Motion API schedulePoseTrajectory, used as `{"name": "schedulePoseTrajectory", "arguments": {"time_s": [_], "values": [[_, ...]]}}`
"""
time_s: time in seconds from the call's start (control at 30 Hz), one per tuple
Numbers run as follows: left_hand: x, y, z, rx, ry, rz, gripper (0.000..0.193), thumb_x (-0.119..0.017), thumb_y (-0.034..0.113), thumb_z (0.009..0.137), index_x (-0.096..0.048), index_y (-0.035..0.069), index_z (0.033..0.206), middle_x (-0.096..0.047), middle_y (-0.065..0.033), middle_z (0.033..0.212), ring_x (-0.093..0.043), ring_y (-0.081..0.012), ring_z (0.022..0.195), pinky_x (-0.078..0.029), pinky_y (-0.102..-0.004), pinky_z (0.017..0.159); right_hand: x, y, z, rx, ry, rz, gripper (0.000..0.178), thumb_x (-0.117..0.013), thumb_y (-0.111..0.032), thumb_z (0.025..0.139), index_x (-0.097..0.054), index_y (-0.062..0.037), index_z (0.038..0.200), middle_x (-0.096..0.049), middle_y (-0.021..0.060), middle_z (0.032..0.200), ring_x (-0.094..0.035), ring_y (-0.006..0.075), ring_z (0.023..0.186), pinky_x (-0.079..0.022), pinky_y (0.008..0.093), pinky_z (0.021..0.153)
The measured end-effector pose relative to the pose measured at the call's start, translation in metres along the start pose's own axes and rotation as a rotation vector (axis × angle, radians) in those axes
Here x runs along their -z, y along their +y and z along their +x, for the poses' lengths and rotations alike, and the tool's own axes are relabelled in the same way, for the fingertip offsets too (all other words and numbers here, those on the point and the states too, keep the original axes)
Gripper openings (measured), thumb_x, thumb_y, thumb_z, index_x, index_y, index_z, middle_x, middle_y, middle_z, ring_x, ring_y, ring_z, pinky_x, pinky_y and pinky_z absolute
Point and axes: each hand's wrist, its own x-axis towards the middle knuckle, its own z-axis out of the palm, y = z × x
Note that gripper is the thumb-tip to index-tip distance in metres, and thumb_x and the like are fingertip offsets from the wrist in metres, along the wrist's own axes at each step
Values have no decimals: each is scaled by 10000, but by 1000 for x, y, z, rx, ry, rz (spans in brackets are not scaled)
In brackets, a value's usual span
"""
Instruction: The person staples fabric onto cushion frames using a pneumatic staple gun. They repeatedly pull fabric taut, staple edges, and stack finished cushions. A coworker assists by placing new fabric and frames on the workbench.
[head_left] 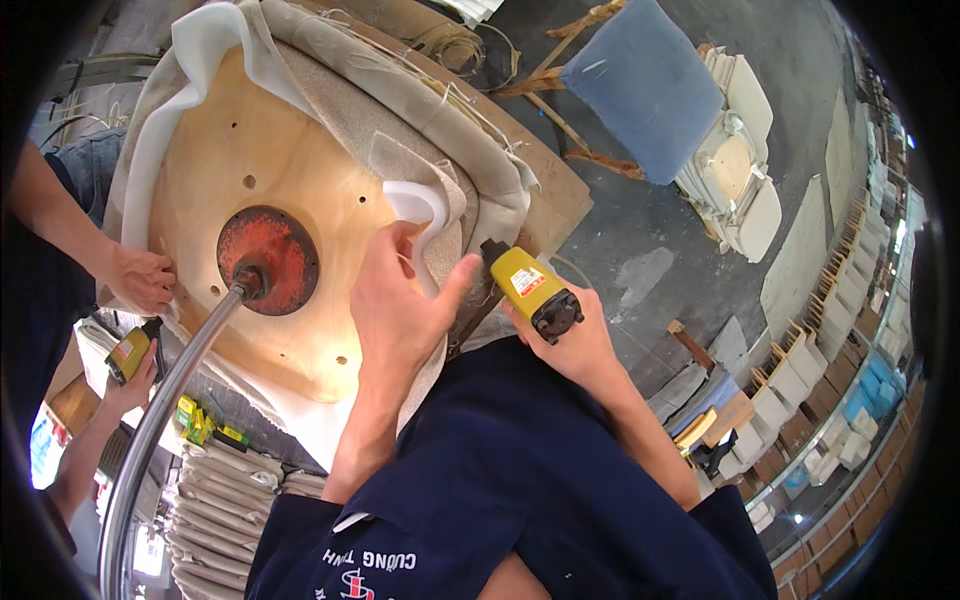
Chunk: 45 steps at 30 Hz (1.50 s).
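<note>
my left hand [395,305] half-open at curled white foam strip [436,207] | right hand [577,345] gripping boxy yellow-black tool [528,283] | imo smooth foam flat, left clear

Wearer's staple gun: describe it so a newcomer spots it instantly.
Find the large plywood panel, edged with white padding, with a red disc on it. Right of it, past the beige fabric, the wearer's right hand grips a yellow staple gun with black ends. A co-worker's hand at far left holds a similar tool; this one is nearer the picture's centre.
</note>
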Motion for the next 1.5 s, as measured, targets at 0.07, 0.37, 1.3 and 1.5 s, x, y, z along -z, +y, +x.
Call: {"name": "schedulePoseTrajectory", "arguments": {"time_s": [0.07, 0.37, 1.3, 1.5], "values": [[-10, 3, -2, 12, -15, 84, 427, -849, 320, 888, -700, 36, 1169, -716, -142, 937, -655, -325, 849, -539, -428, 764, -1, 7, 4, 17, -26, -83, 306, -835, -94, 780, -706, -38, 1052, -738, 221, 868, -718, 444, 839, -572, 465, 729], [-9, -24, 55, -330, 135, 194, 141, -796, 88, 794, -848, 144, 912, -784, 73, 959, -560, -208, 1039, -290, -454, 984, -3, -32, 15, -77, -64, 46, 248, -790, -67, 788, -697, -1, 1008, -731, 233, 856, -716, 457, 869, -573, 473, 742], [2, -37, 100, -419, -226, 267, 98, -804, 254, 824, -873, 199, 869, -735, 57, 837, -539, -212, 890, -310, -408, 901, -47, -56, 44, -126, -138, -42, 265, -746, -139, 726, -687, 14, 935, -726, 284, 882, -696, 510, 888, -569, 563, 805], [38, -57, 42, -383, -109, 128, 181, -753, 202, 929, -831, 123, 1073, -756, -70, 1066, -642, -283, 1088, -420, -445, 1013, -31, -20, -16, 12, -71, -241, 354, -764, -172, 759, -697, -39, 1080, -745, 262, 915, -712, 495, 917, -572, 560, 816]]}}
